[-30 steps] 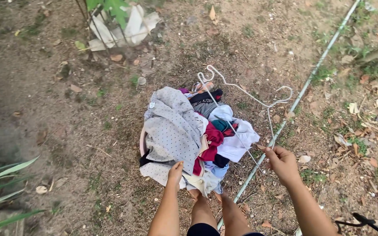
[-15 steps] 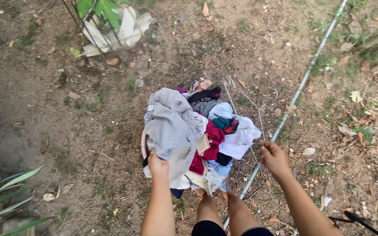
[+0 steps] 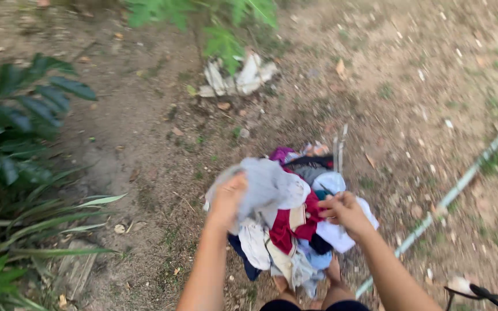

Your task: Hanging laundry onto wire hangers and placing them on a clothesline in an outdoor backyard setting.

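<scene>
Outdoor scene, bare earth, head view looking down, picture blurred by motion. Item one: heap of laundry, mixed soft cloth, crumpled and piled on the dirt ground directly in front of the person's bare feet; whether a basin sits under it cannot be told. Item two: grey garment, thin limp fabric, lying on top of the heap at its left side, bunched and partly lifted; the left hand has its fingers closed on its left edge. Item three: dark red cloth, folded in loose ridges at the middle of the heap, with white pieces and a dark blue piece beside and below it. The right hand rests on the heap at the red and white cloth, fingers curled; whether it grips cloth, or the thin pale wire rods standing up just behind the heap, cannot be told. Progress, judged: sorting is at an early stage, one garment in hand, nearly the whole pile unsorted, nothing hung. Surroundings: pale pipe running diagonally across the ground at the right; crumpled white sheet well beyond the heap under green leaves; dry fallen leaves scattered about.
</scene>
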